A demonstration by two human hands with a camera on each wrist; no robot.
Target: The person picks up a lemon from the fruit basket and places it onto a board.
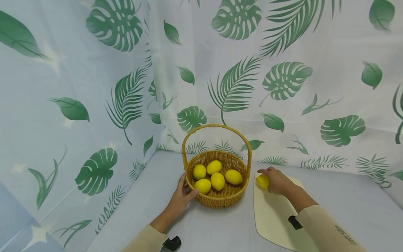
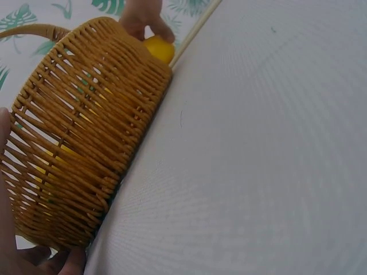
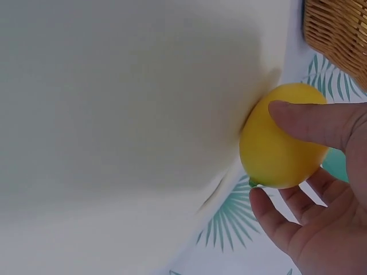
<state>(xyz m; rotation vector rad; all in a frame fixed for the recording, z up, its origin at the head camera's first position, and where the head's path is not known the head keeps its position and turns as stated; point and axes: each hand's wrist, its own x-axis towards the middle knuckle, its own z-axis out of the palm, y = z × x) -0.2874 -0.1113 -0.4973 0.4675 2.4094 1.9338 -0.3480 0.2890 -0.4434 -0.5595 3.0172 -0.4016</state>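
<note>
A round wicker basket (image 1: 218, 202) with an upright arched handle stands on the table, several yellow lemons (image 1: 218, 181) lying inside. My left hand (image 1: 181, 196) grips its left side, thumb at the rim and fingers against the outer wall. In the left wrist view, those fingertips (image 2: 71, 262) show beside the woven wall. To the right of the basket, my right hand (image 1: 277, 180) holds one lemon (image 3: 281, 143) between thumb and fingers. That lemon is close over the far left end of a cream cutting board (image 1: 267, 217). The board's right part is hidden under my forearm.
The table (image 1: 220, 231) has a pale cover. Behind and to the left hang white curtains (image 1: 201, 87) with green leaf prints. Each wrist carries a black strap-on device (image 1: 172, 243). The board's left edge lies a short way from the basket.
</note>
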